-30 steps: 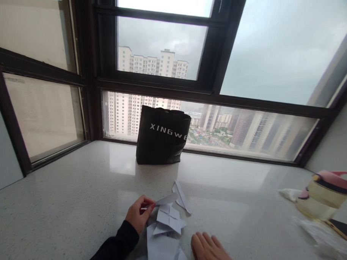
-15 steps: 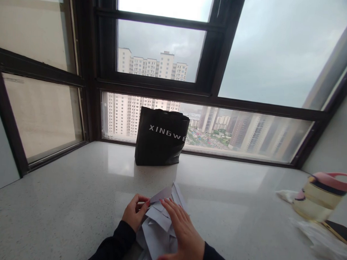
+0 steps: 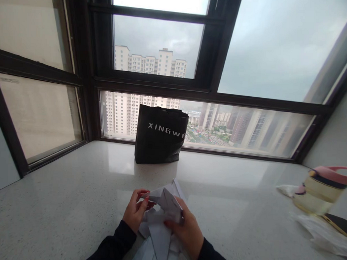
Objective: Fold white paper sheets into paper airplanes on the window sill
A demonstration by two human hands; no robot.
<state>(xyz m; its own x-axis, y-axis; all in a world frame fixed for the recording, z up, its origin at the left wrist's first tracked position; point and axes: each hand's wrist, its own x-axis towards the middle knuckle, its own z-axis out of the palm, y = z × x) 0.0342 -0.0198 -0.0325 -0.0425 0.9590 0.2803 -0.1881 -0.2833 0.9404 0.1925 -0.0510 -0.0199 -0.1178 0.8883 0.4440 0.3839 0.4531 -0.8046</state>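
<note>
Folded and loose pieces of white paper [image 3: 160,235] lie in a heap on the white speckled sill, low in the middle of the head view. My left hand [image 3: 135,212], at the heap's left side, pinches the edge of a piece of paper between thumb and fingers. On the right, my right hand [image 3: 187,229] is closed on a folded piece of paper [image 3: 170,207], thumb in front and fingers behind it. That piece is raised and tilted above the others. Paper hides part of my right fingers.
A black bag [image 3: 161,135] with white lettering stands upright behind the papers, near the window [image 3: 207,125]. To the right are a pink-lidded bottle [image 3: 321,190], a crumpled clear plastic wrapper [image 3: 323,234] and a dark flat object [image 3: 339,223]. The speckled sill [image 3: 74,202] spans the foreground.
My right hand, flat over the papers before, has turned and closed on a folded piece, lifting it. My left hand stays in about the same place, still pinching paper.
</note>
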